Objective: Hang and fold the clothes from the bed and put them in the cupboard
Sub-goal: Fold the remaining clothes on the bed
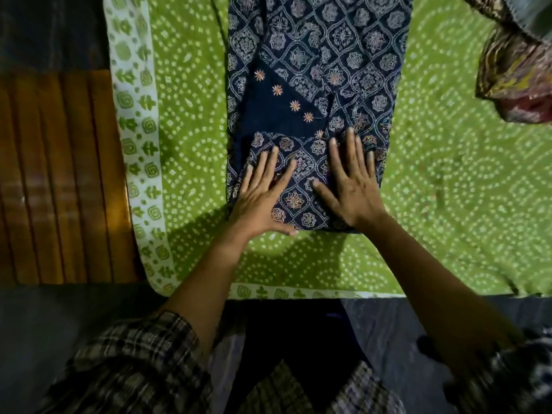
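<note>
A navy printed garment (313,70) lies spread flat on the green dotted sheet (448,189) of the bed, running from the near edge away toward the far side, closer to the left edge than the right. Both hands rest on its near end, side by side but apart. The left hand (260,201) lies palm down, its fingers (268,165) straight and slightly spread, the thumb reaching along the garment's near hem. The right hand (354,189) is also palm down, fingers (352,150) straight and fanned, pressing the cloth. Neither hand grips anything. Just beyond the fingertips a plain navy patch with small embroidered stars shows. A crumpled brown and red cloth (513,73) sits near the bed's far right corner. A wooden panel (59,174) lies beside the left edge
</note>
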`<state>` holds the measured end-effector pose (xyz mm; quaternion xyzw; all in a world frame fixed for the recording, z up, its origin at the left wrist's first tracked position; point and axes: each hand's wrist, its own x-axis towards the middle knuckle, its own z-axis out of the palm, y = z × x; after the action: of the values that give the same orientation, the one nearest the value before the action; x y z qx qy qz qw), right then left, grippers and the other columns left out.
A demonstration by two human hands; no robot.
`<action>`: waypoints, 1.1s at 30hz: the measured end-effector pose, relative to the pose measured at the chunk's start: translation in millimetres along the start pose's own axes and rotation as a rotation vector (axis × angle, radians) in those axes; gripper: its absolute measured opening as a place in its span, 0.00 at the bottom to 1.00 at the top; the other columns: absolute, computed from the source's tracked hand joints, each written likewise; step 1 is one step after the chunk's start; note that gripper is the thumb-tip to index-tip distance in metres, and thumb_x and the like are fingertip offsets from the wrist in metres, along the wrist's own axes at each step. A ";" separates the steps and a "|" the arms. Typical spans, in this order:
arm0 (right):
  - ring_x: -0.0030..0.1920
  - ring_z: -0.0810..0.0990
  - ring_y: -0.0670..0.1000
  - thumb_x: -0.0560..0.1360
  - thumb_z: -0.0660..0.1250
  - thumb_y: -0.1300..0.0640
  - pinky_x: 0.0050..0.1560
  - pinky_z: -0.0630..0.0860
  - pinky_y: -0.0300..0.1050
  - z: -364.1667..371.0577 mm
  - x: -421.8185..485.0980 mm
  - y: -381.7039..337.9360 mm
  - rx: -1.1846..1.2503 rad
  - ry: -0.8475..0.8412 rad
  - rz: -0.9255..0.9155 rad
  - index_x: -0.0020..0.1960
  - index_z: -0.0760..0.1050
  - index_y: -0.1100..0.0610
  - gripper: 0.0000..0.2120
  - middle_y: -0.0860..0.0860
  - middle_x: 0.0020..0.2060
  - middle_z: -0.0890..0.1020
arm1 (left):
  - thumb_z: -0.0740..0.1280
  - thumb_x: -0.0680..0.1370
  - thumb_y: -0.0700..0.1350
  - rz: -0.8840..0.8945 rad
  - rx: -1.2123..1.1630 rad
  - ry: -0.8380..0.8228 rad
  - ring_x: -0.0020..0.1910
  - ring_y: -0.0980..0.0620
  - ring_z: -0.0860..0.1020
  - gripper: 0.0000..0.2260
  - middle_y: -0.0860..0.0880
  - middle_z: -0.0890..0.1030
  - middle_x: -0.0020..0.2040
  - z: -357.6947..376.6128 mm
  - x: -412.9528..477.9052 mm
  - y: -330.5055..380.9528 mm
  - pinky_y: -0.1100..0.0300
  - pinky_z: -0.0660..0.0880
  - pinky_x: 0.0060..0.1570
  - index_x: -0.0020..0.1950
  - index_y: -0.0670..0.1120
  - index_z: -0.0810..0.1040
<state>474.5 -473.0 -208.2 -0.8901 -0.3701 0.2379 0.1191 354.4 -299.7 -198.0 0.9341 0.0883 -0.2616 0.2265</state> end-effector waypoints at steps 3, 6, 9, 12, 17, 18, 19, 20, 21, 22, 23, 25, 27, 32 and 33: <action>0.75 0.37 0.59 0.72 0.51 0.30 0.72 0.40 0.66 -1.3 -23.7 -1.4 -0.097 -0.132 -0.166 0.77 0.39 0.51 0.43 0.58 0.74 0.34 | 0.72 0.62 0.64 0.013 0.100 -0.019 0.70 0.46 0.27 0.56 0.47 0.26 0.70 -4.1 -11.9 -4.8 0.49 0.29 0.68 0.73 0.55 0.33; 0.75 0.40 0.63 0.71 0.64 0.35 0.72 0.43 0.67 10.9 -48.4 4.1 -0.244 -0.200 -0.207 0.77 0.40 0.49 0.46 0.63 0.75 0.39 | 0.68 0.72 0.57 0.034 0.133 0.014 0.72 0.46 0.31 0.45 0.47 0.32 0.73 -1.0 -26.3 -6.9 0.49 0.30 0.68 0.73 0.54 0.35; 0.75 0.41 0.63 0.76 0.66 0.53 0.72 0.44 0.64 14.3 -54.7 2.3 -0.319 -0.156 -0.174 0.77 0.37 0.50 0.43 0.63 0.74 0.39 | 0.65 0.76 0.40 0.016 0.178 0.023 0.73 0.47 0.33 0.42 0.49 0.31 0.73 -0.5 -31.9 -5.6 0.49 0.31 0.69 0.73 0.55 0.34; 0.74 0.42 0.66 0.76 0.60 0.68 0.72 0.42 0.62 9.7 -54.1 -5.3 -0.364 -0.115 -0.109 0.75 0.30 0.52 0.44 0.62 0.73 0.36 | 0.54 0.69 0.22 -0.026 0.179 0.046 0.74 0.47 0.33 0.47 0.49 0.31 0.74 -1.1 -31.6 0.7 0.48 0.32 0.70 0.74 0.56 0.34; 0.74 0.37 0.66 0.76 0.53 0.71 0.74 0.41 0.62 4.5 -62.9 -24.3 -0.386 -0.216 0.058 0.73 0.26 0.52 0.41 0.63 0.73 0.33 | 0.51 0.68 0.21 -0.071 0.228 0.035 0.73 0.45 0.33 0.46 0.47 0.33 0.75 2.8 -38.8 13.3 0.46 0.31 0.68 0.75 0.54 0.35; 0.74 0.37 0.66 0.75 0.54 0.72 0.74 0.41 0.62 5.5 -66.4 -29.8 -0.383 -0.225 0.071 0.73 0.27 0.52 0.42 0.63 0.73 0.34 | 0.51 0.68 0.21 -0.075 0.232 0.030 0.73 0.45 0.33 0.46 0.47 0.33 0.75 3.7 -43.9 14.4 0.46 0.31 0.67 0.75 0.54 0.35; 0.74 0.37 0.66 0.75 0.54 0.72 0.74 0.41 0.62 4.3 -69.3 -34.7 -0.379 -0.244 0.070 0.73 0.27 0.52 0.42 0.63 0.73 0.34 | 0.50 0.68 0.21 -0.079 0.230 0.015 0.73 0.45 0.33 0.46 0.47 0.33 0.75 4.4 -49.2 15.8 0.46 0.31 0.67 0.75 0.54 0.35; 0.74 0.38 0.66 0.75 0.54 0.71 0.73 0.41 0.61 6.1 -75.8 -39.5 -0.383 -0.271 0.064 0.73 0.27 0.53 0.42 0.63 0.73 0.34 | 0.49 0.68 0.21 -0.080 0.228 -0.005 0.73 0.45 0.32 0.45 0.47 0.33 0.75 6.4 -58.7 16.6 0.46 0.31 0.67 0.75 0.54 0.35; 0.74 0.37 0.66 0.75 0.53 0.72 0.73 0.40 0.61 7.5 -82.6 -42.2 -0.386 -0.297 0.057 0.73 0.27 0.53 0.41 0.63 0.72 0.33 | 0.49 0.67 0.21 -0.081 0.216 -0.024 0.73 0.45 0.32 0.45 0.47 0.33 0.75 9.7 -67.8 17.4 0.46 0.30 0.67 0.75 0.54 0.35; 0.74 0.37 0.66 0.75 0.52 0.72 0.72 0.39 0.60 10.5 -91.4 -44.1 -0.382 -0.317 0.047 0.72 0.26 0.54 0.41 0.63 0.72 0.32 | 0.48 0.66 0.21 -0.080 0.196 -0.041 0.73 0.45 0.32 0.46 0.47 0.32 0.75 15.0 -78.0 18.5 0.46 0.30 0.67 0.75 0.54 0.35; 0.73 0.37 0.66 0.75 0.51 0.72 0.72 0.38 0.59 14.8 -102.9 -47.2 -0.372 -0.323 0.039 0.72 0.26 0.54 0.40 0.63 0.71 0.32 | 0.47 0.66 0.21 -0.078 0.174 -0.056 0.73 0.45 0.31 0.46 0.47 0.32 0.75 21.9 -90.7 19.2 0.46 0.30 0.67 0.75 0.54 0.35; 0.74 0.37 0.66 0.75 0.50 0.73 0.70 0.35 0.57 22.5 -124.9 -52.0 -0.362 -0.336 0.033 0.70 0.25 0.55 0.39 0.62 0.69 0.30 | 0.47 0.64 0.20 -0.084 0.135 -0.083 0.72 0.45 0.30 0.48 0.47 0.31 0.74 37.0 -113.3 22.0 0.46 0.30 0.67 0.75 0.54 0.34; 0.74 0.38 0.67 0.76 0.49 0.73 0.70 0.35 0.57 26.2 -143.0 -60.6 -0.368 -0.365 0.032 0.71 0.26 0.56 0.38 0.62 0.68 0.30 | 0.47 0.63 0.21 -0.099 0.125 -0.104 0.70 0.46 0.29 0.48 0.47 0.30 0.74 47.4 -132.1 27.5 0.46 0.29 0.67 0.75 0.54 0.33; 0.74 0.54 0.63 0.78 0.50 0.66 0.72 0.55 0.56 17.4 -172.5 -78.4 -0.332 -0.539 0.009 0.78 0.42 0.52 0.32 0.63 0.75 0.49 | 0.53 0.69 0.23 -0.110 0.135 -0.320 0.73 0.43 0.33 0.44 0.44 0.33 0.75 47.6 -170.7 49.1 0.46 0.32 0.69 0.76 0.50 0.36; 0.71 0.63 0.62 0.77 0.52 0.67 0.68 0.62 0.54 10.8 -174.9 -80.6 -0.293 -0.608 0.006 0.78 0.48 0.52 0.31 0.62 0.74 0.57 | 0.55 0.71 0.24 -0.108 0.133 -0.433 0.74 0.42 0.35 0.43 0.44 0.35 0.76 41.6 -177.0 52.7 0.46 0.35 0.71 0.77 0.49 0.38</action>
<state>313.2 -541.5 -127.5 -0.7872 -0.4163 0.4372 -0.1264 200.7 -373.8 -116.2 0.8629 0.0700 -0.4729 0.1641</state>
